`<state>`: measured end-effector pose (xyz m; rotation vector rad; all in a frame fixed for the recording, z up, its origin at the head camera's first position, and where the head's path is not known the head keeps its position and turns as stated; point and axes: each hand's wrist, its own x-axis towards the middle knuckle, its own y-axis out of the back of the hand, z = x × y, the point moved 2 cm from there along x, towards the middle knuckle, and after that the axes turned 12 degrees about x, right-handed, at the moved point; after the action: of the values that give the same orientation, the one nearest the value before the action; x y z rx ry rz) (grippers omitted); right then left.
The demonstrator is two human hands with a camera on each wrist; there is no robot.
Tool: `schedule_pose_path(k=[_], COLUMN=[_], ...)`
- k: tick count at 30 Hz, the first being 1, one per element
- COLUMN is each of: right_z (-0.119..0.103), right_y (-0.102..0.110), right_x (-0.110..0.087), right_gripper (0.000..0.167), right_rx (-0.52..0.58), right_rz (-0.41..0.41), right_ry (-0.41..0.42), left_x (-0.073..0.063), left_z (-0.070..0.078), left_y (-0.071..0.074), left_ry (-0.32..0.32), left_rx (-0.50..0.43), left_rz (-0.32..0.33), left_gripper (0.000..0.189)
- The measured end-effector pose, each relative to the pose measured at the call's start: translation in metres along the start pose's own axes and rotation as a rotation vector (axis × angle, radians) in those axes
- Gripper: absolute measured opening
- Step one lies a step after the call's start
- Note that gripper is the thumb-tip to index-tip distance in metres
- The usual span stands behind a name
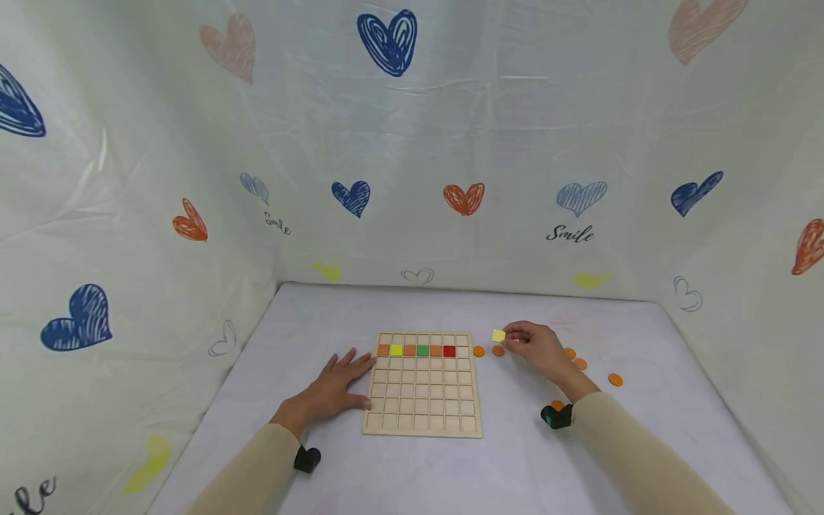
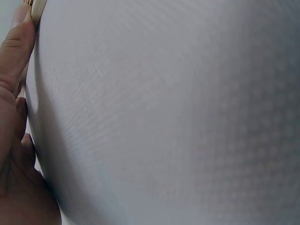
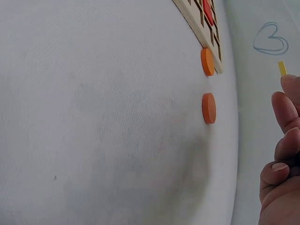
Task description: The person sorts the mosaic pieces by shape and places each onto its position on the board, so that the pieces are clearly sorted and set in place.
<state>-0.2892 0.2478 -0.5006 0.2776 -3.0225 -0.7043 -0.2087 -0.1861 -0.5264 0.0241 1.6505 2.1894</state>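
A wooden grid board [image 1: 421, 400] lies on the table, its second row from the top carrying coloured square tiles: orange, yellow, green and a red tile [image 1: 449, 351] at the right end of the run. My left hand [image 1: 331, 386] is spread flat at the board's left edge, thumb and fingertips touching it. To the right of the board, my right hand [image 1: 537, 349] pinches a yellow square tile [image 1: 498, 335] between thumb and fingers. That tile [image 3: 282, 68] shows edge-on above the fingertips in the right wrist view, raised off the table.
Two orange discs, one disc [image 1: 478, 351] right beside the board and another disc [image 1: 498, 350] below the held tile, lie on the white table [image 1: 425, 472]. More orange discs [image 1: 615, 379] are scattered around the right forearm. A curtain [image 1: 412, 143] printed with hearts surrounds the table.
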Motion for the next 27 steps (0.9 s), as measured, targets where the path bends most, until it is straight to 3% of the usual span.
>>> schedule_pose_path(k=[15,27], right_z=[-0.002,-0.005], right_y=[-0.028,-0.057], right_x=[0.013,0.022], right_gripper=[0.031,0.024], right_rx=[0.01,-0.067], right_rz=[-0.031,-0.088], right_ry=[0.014,0.039], left_x=[0.001,0.003], left_z=[0.0,-0.003], left_y=[-0.001,-0.004], left_ry=[0.005,0.0], left_rx=[0.013,0.004], left_rz=[0.003,0.016], left_gripper=[0.094,0.094])
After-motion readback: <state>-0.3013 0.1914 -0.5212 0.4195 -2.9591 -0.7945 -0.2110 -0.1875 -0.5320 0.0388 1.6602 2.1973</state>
